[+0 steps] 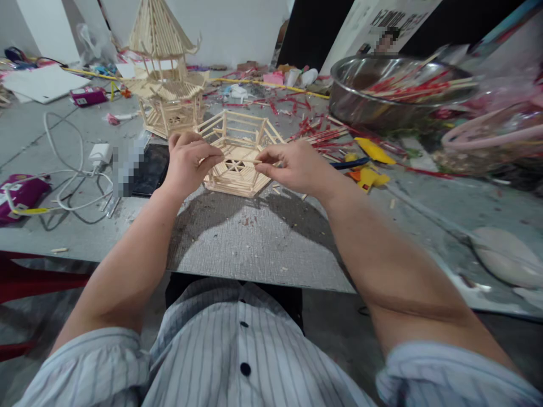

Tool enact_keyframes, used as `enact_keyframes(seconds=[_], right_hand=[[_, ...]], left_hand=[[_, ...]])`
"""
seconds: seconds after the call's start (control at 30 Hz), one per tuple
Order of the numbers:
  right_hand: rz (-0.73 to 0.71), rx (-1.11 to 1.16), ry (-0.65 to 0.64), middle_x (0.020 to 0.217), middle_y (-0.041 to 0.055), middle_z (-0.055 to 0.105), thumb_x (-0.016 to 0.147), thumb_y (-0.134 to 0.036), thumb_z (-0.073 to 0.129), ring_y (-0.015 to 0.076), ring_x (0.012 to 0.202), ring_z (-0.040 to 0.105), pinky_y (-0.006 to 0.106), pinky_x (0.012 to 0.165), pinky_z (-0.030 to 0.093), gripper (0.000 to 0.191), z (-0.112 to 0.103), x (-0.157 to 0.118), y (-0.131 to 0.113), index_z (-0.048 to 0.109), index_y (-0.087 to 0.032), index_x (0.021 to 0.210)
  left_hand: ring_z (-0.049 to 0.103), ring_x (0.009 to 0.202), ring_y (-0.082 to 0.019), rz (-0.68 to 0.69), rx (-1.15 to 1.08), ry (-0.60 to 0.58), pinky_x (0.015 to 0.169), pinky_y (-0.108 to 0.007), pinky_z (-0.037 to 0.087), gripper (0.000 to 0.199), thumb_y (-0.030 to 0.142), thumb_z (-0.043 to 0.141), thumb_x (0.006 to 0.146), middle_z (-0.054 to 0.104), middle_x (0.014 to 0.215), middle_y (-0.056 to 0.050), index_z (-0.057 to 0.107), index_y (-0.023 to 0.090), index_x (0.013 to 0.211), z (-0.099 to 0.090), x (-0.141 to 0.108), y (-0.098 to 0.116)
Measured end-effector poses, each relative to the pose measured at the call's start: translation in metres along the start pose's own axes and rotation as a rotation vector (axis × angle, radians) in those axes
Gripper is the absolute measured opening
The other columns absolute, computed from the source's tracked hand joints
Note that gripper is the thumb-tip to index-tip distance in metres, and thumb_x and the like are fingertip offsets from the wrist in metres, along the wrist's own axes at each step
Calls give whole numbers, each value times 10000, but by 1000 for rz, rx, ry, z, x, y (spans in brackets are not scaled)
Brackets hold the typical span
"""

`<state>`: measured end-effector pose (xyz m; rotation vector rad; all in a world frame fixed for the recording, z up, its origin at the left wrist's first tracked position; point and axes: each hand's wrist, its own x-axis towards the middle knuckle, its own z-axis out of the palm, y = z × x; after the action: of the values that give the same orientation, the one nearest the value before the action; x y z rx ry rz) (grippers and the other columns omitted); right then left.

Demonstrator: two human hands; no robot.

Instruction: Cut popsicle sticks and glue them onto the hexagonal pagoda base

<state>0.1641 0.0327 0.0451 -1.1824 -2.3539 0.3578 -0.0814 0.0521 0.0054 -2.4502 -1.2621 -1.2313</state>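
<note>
A six-sided frame of thin wooden sticks (pixel 224 185) stands on the table in front of me, with a slatted floor and railings of crossed sticks. Over its near side, a thin wooden stick (pixel 238 160) lies level between my hands. My left hand (pixel 190 155) pinches its left end, and my right hand (pixel 292 164) pinches the right end. Fingers cover both tips, so I cannot tell whether the stick touches the frame. Behind and to the left rises a finished-looking stick pavilion (pixel 161 34) with a pointed roof.
Left of my hands lie a dark phone (pixel 150 169), a white charger (pixel 100 154) with looped cable, and purple packs (pixel 88 96). To the right are a yellow-handled tool (pixel 373 151), red sticks (pixel 324 138), a steel basin (pixel 339 90) and a pink basket (pixel 479 133).
</note>
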Motion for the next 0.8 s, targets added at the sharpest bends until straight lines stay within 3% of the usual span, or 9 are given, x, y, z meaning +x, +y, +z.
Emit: enact_keyframes(seconds=[0.13,0.23,0.37,0.47,0.6,0.67,0.8], right_hand=[[-31,3,10,918,83,733,838,-287,590,222,863,668,350,782,477,229,0,-1,-1,721,-163,979],[-90,-6,100,1031,84,719,840,-352,614,238,943,657,383,839,486,298,-4,-3,-2,697,-182,1070],[-103,-78,212,974,77,700,893,-398,563,242,940,643,418,861,490,262,-11,-8,-5,691,-210,1024],[-112,-233,263,1028,99,681,918,-363,524,286,1078,596,498,955,446,218,-6,-10,-10,694,-228,938],[-251,-497,206,1253,80,630,865,-253,571,333,1297,456,654,1106,247,128,18,-7,-17,684,-229,811],[-299,-569,148,1266,63,628,855,-230,575,334,1347,410,708,1123,161,122,31,-2,-16,675,-234,784],[-318,-519,64,1102,79,678,893,-276,517,343,1352,400,752,1074,226,174,50,13,-4,689,-256,883]], left_hand=[[568,1075,-268,30,14,40,996,-477,338,144,371,636,913,701,937,-39,679,243,861,0,0,2],[540,1113,-260,79,31,126,1004,-475,348,199,423,602,934,699,1048,-34,662,249,857,-4,0,9],[581,1029,-233,76,23,248,962,-445,394,280,464,497,984,695,972,-28,630,254,856,-11,-2,17],[595,870,-186,10,17,382,878,-401,426,347,484,414,1017,663,847,-4,590,245,837,-13,-3,15],[539,760,-138,-27,30,518,792,-342,413,408,508,391,1024,605,737,20,563,211,804,-11,-2,8],[516,733,-132,-1,25,545,773,-332,397,429,518,393,1022,589,714,23,560,203,783,-10,-1,7],[486,734,-139,-4,-16,532,769,-331,375,417,522,426,1010,568,702,19,565,203,780,-7,-2,7]])
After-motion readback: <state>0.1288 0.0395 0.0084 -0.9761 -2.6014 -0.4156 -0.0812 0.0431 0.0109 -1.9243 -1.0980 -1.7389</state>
